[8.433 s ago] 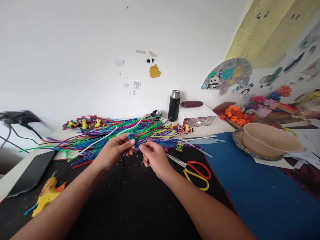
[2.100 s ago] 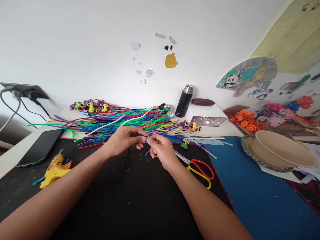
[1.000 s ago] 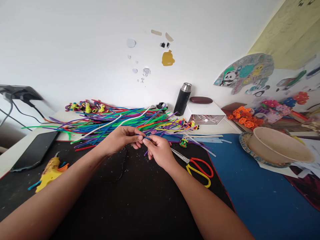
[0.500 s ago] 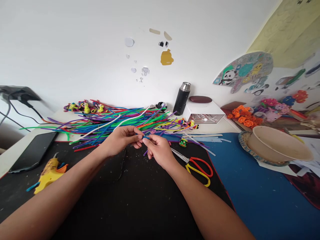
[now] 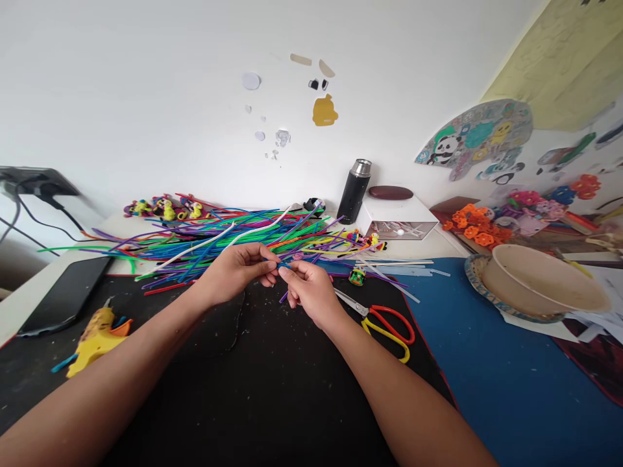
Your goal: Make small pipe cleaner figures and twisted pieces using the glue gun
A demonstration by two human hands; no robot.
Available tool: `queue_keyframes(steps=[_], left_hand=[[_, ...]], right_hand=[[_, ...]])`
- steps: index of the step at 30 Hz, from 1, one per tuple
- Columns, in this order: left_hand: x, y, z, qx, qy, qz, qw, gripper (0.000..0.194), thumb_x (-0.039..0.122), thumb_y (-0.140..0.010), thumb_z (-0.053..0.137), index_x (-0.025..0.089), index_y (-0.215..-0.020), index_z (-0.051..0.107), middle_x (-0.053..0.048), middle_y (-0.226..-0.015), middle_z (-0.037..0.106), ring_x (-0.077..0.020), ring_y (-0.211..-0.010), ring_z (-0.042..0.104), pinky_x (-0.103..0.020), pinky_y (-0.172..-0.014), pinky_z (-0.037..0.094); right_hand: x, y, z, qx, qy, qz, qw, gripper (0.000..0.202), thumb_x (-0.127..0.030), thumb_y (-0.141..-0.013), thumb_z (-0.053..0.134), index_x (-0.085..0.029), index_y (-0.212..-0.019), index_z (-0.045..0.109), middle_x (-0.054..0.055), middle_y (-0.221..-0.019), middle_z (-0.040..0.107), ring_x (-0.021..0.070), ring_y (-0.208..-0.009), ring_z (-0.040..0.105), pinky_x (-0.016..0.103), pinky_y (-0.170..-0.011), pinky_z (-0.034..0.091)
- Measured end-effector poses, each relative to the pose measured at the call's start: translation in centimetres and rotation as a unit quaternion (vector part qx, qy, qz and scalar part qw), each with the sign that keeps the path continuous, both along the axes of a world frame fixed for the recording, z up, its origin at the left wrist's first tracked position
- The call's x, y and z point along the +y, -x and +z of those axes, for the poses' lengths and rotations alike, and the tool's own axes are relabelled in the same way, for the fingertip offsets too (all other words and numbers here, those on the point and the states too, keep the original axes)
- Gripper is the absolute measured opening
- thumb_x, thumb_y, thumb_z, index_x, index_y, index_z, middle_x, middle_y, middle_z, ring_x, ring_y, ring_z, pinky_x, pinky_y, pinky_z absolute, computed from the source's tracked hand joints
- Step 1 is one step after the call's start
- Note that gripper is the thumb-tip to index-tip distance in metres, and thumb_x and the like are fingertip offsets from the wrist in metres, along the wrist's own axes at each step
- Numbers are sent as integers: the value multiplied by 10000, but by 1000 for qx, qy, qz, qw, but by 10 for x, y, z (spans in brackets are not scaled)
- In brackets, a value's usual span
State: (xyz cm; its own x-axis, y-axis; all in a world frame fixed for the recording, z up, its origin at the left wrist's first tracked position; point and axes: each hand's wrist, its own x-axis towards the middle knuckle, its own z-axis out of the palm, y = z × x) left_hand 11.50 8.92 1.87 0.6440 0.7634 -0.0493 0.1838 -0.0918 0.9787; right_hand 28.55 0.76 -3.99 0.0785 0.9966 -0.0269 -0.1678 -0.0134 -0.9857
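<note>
Between my two hands is a small blue piece [image 5: 284,264], mostly covered by fingertips. My left hand [image 5: 246,269] pinches its left end with thumb and forefinger. From the other side, the thumb and forefinger of my right hand [image 5: 307,285] grip it, and the fingertips of both hands nearly touch. Behind the hands spreads a pile of colourful pipe cleaners [image 5: 195,243]. Scissors with red and yellow handles [image 5: 387,324] lie just right of my right hand, near a small green and red figure [image 5: 357,277].
A yellow glue gun [image 5: 97,337] and a phone [image 5: 63,295] lie at the left. Behind stand a black flask [image 5: 354,194] and a white box [image 5: 396,217]. A beige bowl [image 5: 545,279] and orange flowers [image 5: 474,224] are at the right.
</note>
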Motion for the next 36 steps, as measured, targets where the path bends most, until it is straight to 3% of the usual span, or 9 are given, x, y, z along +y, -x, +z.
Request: queue_keyframes(steps=[15,21,30,36], left_hand=[[2,1,-1,-21,45,5,999,476,571,-697,922,158,-870,759,-43,-744,762,-166,-667,714,-289,-649,621],[2,1,-3,-3,11,3,1000,442,551,-743,890,155,-882,748,-40,-740,761,-164,-646,708,-284,-634,603],[2,2,-3,5,-11,-7,1000,400,523,-797,847,150,-901,747,-31,-737,748,-153,-630,695,-275,-628,587],[0,1,-6,11,-4,-23,1000,375,502,-809,835,148,-895,746,-20,-730,734,-131,-603,671,-258,-608,574]], right_hand=[[1,1,0,-19,-11,-21,1000,345,-526,-856,742,-200,-797,647,-92,-456,478,96,-364,441,236,-424,327],[1,1,0,-10,-8,-15,1000,318,-499,-872,731,-193,-827,659,-99,-455,467,92,-375,443,233,-438,332],[-2,3,8,52,23,13,998,476,-660,-861,719,-201,-841,594,-86,-543,519,92,-393,509,223,-421,312],[1,2,2,28,16,-5,999,454,-631,-853,739,-206,-797,590,-95,-505,467,90,-390,487,223,-428,308]])
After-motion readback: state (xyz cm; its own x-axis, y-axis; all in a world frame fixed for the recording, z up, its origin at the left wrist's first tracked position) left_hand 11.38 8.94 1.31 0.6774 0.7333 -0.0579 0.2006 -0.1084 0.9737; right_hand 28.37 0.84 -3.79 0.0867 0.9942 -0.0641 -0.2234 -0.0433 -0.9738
